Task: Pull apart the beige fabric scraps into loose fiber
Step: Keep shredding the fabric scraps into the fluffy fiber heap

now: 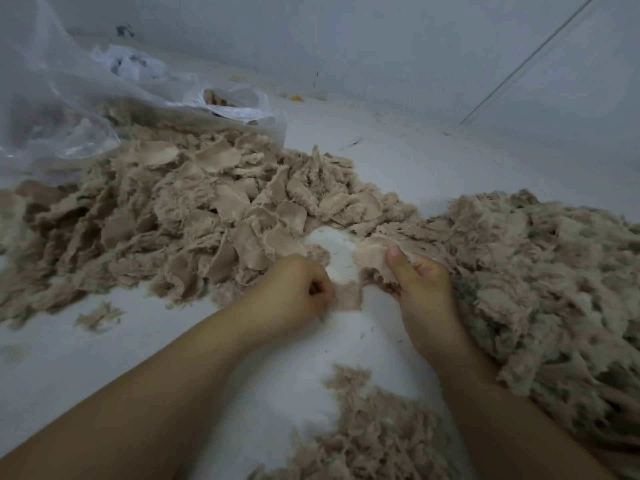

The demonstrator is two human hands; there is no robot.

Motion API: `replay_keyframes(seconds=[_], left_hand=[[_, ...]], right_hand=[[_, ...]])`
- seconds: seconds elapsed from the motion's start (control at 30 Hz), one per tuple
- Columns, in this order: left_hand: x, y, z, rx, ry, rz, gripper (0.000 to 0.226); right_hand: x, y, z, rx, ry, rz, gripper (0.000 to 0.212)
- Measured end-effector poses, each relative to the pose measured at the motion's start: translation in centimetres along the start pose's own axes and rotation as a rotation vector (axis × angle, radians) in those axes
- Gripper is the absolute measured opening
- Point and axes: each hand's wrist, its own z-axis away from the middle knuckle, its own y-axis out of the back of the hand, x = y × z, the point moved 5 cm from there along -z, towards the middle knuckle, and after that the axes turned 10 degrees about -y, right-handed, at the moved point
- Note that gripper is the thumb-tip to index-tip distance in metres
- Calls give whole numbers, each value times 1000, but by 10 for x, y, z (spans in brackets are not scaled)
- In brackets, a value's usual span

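Note:
A beige fabric scrap [372, 252] is stretched between my two hands above the white floor. My right hand [420, 289] grips its wider end, thumb pressed on top. My left hand [296, 289] has curled fingers pinching the frayed, thinner end [346, 297] of the same scrap. A big heap of whole beige scraps [194, 209] lies to the left and ahead. On the right a fluffy mound of loose fiber [540, 271] spreads out, and more loose fiber [374, 431] lies between my forearms.
A clear plastic bag [65, 109] with more scraps lies at the back left, a smaller bag [235, 102] beside it. Grey walls [381, 43] close the corner behind. A small tuft [98, 317] lies alone on the white floor [69, 368] at the left.

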Motion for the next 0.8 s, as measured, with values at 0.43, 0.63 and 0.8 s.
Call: replay_keyframes(seconds=[0.43,0.63,0.8], left_hand=[[11,8,1,-56,-28,-703,20],[41,19,11,199,-157,-628,25],[55,-35,8,-68,-394,-363,24]], right_hand=[[-2,-3,4,-42,52,83,39],[-11,-20,18,-252,109,192,29],[-6,-3,6,-22,20,28,39]])
